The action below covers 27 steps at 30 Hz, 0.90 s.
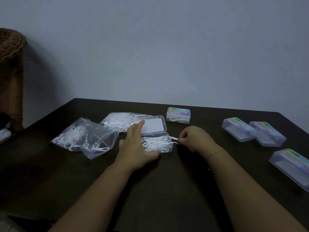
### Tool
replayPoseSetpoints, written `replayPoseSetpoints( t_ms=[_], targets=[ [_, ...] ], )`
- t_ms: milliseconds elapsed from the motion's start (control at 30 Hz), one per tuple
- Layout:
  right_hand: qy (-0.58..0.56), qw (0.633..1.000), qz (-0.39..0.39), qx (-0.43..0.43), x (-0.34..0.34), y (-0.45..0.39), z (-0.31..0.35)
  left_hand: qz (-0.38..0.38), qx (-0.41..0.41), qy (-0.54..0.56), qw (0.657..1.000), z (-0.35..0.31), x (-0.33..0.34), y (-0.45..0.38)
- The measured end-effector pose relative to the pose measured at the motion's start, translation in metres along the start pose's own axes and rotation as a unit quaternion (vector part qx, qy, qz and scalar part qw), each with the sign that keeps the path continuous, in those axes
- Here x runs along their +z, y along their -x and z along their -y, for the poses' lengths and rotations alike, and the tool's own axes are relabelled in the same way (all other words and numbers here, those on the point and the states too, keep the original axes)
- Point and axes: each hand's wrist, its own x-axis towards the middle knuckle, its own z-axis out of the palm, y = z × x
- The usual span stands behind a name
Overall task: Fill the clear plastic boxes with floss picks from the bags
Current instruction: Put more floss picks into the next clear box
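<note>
Open clear box (157,144) sits between the hands, tray heaped with white floss picks (154,142), lid (153,125) flipped back flat. Left hand (136,147) rests along the tray's left side — fingers extended, thumb on the near edge, index tip over the lid. Right hand (194,138) is curled, pinching one pick (173,138) at the tray's right edge. Two clear zip bags of picks lie beyond the left hand: one (85,139) outboard, one (122,121) behind the lid. Closed filled box (178,115) sits past the right hand; three closed boxes (254,133) further right on the dark table (167,190).
</note>
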Motion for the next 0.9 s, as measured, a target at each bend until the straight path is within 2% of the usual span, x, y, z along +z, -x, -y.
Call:
replayPoseSetpoints(
  t_ms=[133,300,467,567,700,767,900],
  targets=[
    [0.038,0.998,0.041,0.032,-0.002,-0.003,0.004,0.003,0.002,-0.004,1.000,0.000,-0.001,0.000],
    [0.124,0.990,0.033,0.051,-0.007,0.004,0.001,0.011,0.010,-0.001,1.000,0.000,-0.001,0.000],
    [0.074,0.995,0.039,0.061,-0.013,0.008,-0.005,0.016,0.034,0.007,0.999,-0.004,-0.003,0.002],
    [0.005,1.000,-0.004,0.017,-0.017,0.011,-0.001,0.013,0.051,0.013,0.999,-0.005,-0.003,0.002],
    [-0.033,0.991,-0.086,-0.092,-0.018,0.025,0.016,0.020,0.074,0.030,0.997,-0.005,0.001,-0.002],
    [-0.028,0.987,-0.094,-0.128,-0.013,0.029,0.024,0.028,0.076,0.042,0.996,-0.004,0.002,-0.001],
    [0.001,0.987,-0.058,-0.149,-0.003,0.026,0.027,0.038,0.074,0.047,0.995,-0.004,0.002,-0.001]
  ],
)
